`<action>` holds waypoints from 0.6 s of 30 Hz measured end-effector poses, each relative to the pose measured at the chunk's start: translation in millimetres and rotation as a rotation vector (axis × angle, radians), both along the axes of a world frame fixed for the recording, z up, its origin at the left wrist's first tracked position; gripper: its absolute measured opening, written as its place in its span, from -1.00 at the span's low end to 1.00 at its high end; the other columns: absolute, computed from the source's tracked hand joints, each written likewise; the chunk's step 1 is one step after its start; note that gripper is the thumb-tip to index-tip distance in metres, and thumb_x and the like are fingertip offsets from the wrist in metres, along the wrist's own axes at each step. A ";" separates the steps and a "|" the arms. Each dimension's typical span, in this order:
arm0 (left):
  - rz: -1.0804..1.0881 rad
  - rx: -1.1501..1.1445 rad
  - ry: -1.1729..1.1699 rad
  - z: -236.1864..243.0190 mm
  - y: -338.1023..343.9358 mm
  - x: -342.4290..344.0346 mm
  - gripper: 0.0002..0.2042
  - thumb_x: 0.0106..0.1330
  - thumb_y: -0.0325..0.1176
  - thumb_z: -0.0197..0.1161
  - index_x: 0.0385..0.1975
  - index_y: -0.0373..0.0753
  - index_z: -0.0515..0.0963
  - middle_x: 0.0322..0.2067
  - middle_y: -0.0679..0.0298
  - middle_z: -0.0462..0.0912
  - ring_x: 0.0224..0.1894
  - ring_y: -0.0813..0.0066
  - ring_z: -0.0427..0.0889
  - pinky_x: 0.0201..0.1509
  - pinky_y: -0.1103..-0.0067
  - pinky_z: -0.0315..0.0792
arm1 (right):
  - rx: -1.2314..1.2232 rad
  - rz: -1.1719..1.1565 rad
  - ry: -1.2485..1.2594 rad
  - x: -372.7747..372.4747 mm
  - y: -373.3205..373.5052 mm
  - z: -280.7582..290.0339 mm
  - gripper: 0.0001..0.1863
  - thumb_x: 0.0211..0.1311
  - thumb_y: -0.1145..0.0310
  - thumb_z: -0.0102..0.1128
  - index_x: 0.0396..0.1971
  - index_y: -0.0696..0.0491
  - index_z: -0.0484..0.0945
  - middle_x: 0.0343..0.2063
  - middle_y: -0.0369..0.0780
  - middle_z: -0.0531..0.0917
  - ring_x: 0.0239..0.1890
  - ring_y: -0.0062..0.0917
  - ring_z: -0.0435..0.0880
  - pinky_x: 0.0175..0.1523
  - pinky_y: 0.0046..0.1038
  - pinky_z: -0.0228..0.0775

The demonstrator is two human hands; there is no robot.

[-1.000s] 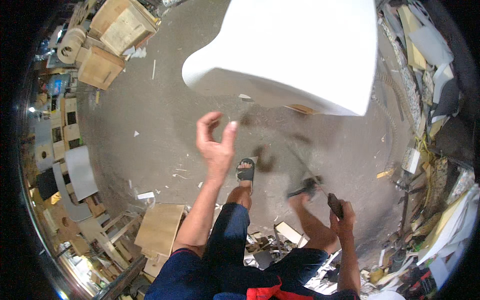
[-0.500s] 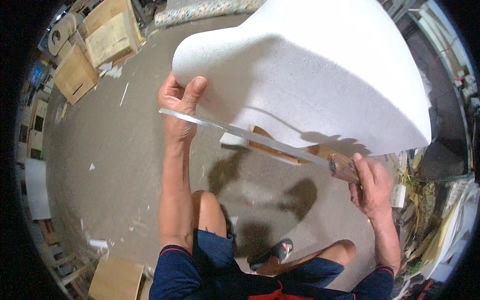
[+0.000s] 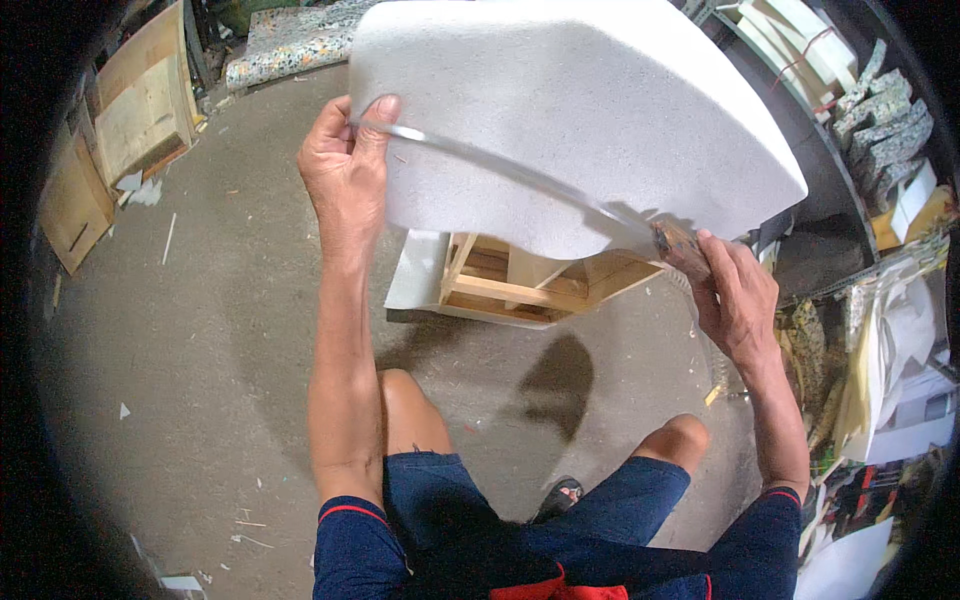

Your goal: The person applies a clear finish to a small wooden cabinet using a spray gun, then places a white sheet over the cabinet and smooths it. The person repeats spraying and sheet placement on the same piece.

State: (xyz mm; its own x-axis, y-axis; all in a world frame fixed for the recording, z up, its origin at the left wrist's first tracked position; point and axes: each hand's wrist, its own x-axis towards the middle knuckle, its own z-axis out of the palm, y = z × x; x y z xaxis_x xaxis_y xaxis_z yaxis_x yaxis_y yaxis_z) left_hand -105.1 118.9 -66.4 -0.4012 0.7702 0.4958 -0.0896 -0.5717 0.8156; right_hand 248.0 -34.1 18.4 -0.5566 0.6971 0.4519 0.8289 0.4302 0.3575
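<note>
A large white foam sheet with curved edges fills the upper middle. My left hand is closed on its left edge, thumb on the front face. My right hand grips the dark, worn handle of a long knife. The thin straight blade slants up and left across the foam, its far end beside my left thumb; whether it touches the foam I cannot tell. Below the foam shows a wooden frame with open compartments and a white panel at its left side.
Plywood pieces lean at the far left, near a speckled foam roll. On the right are stacked speckled foam offcuts and a heap of white sheets. Small scraps lie on the concrete floor; my knees are below the frame.
The foam has tilted, and its lower edge sits higher, showing more of the wooden frame. Both hands and the knife have moved up in view; the blade's tip now lies by my left thumb.
</note>
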 end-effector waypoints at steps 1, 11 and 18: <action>-0.019 0.042 -0.016 -3.0 -2.5 -0.3 -0.82 0.37 -0.24 0.38 -0.28 -0.23 0.66 -0.48 0.38 0.66 -0.41 0.71 0.55 -0.35 0.64 0.46 | 0.015 0.007 0.002 -2.8 1.3 1.1 -0.35 0.07 0.44 0.44 0.21 0.04 0.43 -0.23 -0.16 0.64 -0.31 -0.28 0.64 -0.27 -0.30 0.49; -0.114 0.104 -0.152 -8.2 -6.8 -6.2 -0.84 0.43 -0.32 0.29 -0.23 -0.28 0.66 -0.45 0.43 0.60 -0.41 0.73 0.47 -0.34 0.70 0.37 | -0.003 -0.084 -0.054 -24.4 9.1 16.5 -0.48 0.24 0.34 0.34 0.20 -0.03 0.44 -0.30 -0.16 0.62 -0.34 -0.26 0.66 -0.32 -0.27 0.50; -0.065 0.127 -0.206 -8.2 6.1 0.0 -0.82 0.41 -0.29 0.31 -0.27 -0.30 0.68 -0.53 0.47 0.56 -0.49 0.77 0.40 -0.44 0.69 0.32 | -0.130 -0.071 0.030 -36.3 11.4 24.5 -0.52 0.28 0.39 0.28 0.19 -0.01 0.43 -0.33 -0.08 0.67 -0.38 -0.18 0.72 -0.34 -0.23 0.52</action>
State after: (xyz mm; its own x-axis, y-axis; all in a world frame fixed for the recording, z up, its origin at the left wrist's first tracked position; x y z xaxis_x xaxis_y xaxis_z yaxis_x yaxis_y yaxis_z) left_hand -105.1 125.0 -74.6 -0.4558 0.7342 0.5031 -0.2862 -0.6561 0.6983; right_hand 211.7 -22.6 42.8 -0.4918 0.7880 0.3703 0.8682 0.4115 0.2774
